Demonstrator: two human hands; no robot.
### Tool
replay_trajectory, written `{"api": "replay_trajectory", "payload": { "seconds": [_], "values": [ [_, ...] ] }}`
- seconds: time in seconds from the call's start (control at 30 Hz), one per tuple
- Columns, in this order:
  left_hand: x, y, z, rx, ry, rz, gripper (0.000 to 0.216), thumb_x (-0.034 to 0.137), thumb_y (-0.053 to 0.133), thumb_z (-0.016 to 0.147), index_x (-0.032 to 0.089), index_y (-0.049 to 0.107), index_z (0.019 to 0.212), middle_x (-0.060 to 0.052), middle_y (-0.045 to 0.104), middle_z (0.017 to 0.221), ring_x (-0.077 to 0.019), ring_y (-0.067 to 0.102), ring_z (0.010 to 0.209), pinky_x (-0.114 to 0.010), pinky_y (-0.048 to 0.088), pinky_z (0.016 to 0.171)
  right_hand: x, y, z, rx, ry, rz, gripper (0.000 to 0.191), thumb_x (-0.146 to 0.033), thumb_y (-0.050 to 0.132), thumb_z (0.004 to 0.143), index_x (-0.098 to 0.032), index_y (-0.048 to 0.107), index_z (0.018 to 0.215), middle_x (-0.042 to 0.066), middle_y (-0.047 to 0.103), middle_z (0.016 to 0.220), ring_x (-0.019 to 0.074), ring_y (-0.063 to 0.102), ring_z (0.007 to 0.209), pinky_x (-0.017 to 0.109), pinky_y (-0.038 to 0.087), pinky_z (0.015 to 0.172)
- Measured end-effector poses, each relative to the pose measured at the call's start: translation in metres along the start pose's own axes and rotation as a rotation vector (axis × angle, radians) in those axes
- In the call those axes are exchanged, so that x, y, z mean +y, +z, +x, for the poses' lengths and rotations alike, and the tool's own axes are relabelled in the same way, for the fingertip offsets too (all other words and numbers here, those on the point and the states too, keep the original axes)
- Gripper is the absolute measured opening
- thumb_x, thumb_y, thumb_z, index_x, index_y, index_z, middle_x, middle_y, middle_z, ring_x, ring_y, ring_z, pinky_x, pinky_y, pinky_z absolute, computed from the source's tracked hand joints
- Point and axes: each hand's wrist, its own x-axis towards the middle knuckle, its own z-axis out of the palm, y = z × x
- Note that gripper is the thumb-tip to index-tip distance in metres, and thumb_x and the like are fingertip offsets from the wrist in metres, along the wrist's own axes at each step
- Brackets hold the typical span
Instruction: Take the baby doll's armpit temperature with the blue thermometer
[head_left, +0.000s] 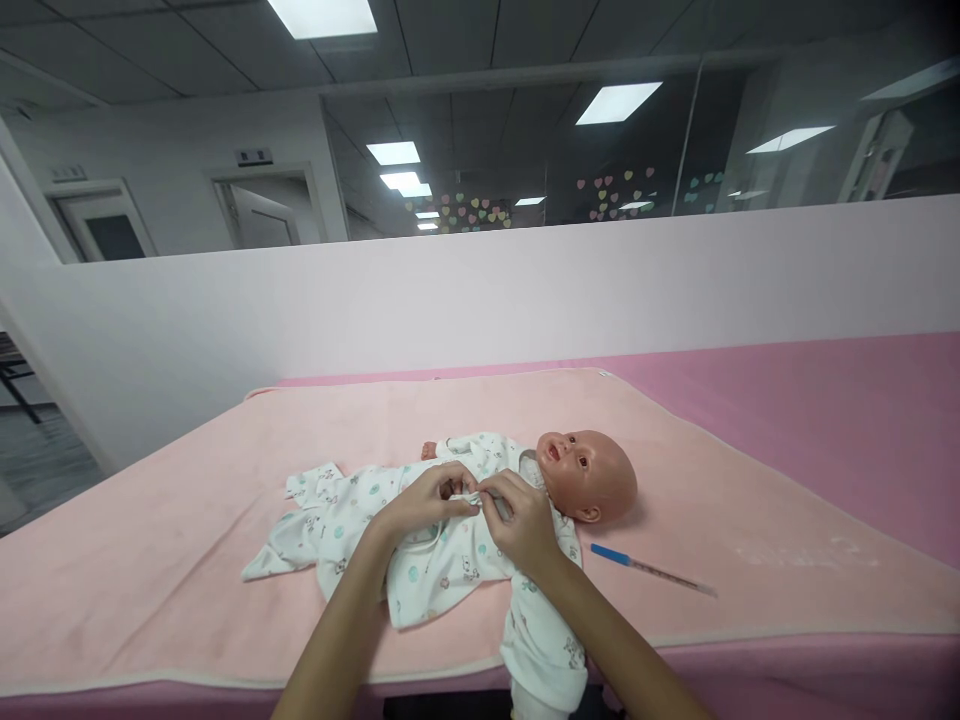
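A baby doll (600, 477) lies on its back with its head to the right, dressed in a white printed shirt (420, 590) and matching trousers (300, 535). My left hand (431, 500) is over the doll's chest, thumb and fingers pinching the shirt's cloth edge. Facing it, my right hand (521, 525) pinches the same bit of cloth, and the fingertips of both hands nearly meet. Whatever small fastening may be between them is hidden. One sleeve (544, 640) hangs towards the front edge, beneath my right forearm.
A slim clear tube with a blue end (611, 553), perhaps a thermometer, lies right of the doll. Under everything spreads a peach blanket (165, 560) on a pink padded surface (825, 430). A low white wall (487, 300) runs along the back, with glass above.
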Motion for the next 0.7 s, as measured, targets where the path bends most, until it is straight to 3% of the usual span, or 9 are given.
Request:
{"api": "replay_trajectory", "payload": {
  "seconds": [0.47, 0.7],
  "values": [
    [0.0003, 0.0008, -0.0009, 0.009, -0.003, -0.033, 0.016, 0.028, 0.061, 0.07, 0.017, 0.057, 0.08, 0.002, 0.045, 0.074, -0.0104, 0.039, 0.069, -0.022, 0.033, 0.062, 0.002, 0.0015, -0.0003, -0.004, -0.012, 0.002, 0.017, -0.012, 0.046, 0.078, -0.02, 0.061, 0.079, 0.001, 0.06, 0.07, 0.0115, 0.056, 0.062, 0.021, 0.04, 0.057],
    [-0.0042, 0.0001, 0.0002, 0.032, 0.018, -0.131, 0.015, 0.026, 0.066, 0.067, 0.015, 0.056, 0.071, -0.001, 0.051, 0.086, -0.0105, 0.045, 0.073, -0.023, 0.036, 0.065, -0.0022, -0.0031, 0.0001, -0.051, -0.039, -0.005, 0.014, -0.015, 0.05, 0.076, -0.02, 0.06, 0.084, 0.002, 0.061, 0.074, 0.0136, 0.057, 0.066, 0.023, 0.042, 0.06]
  ]
}}
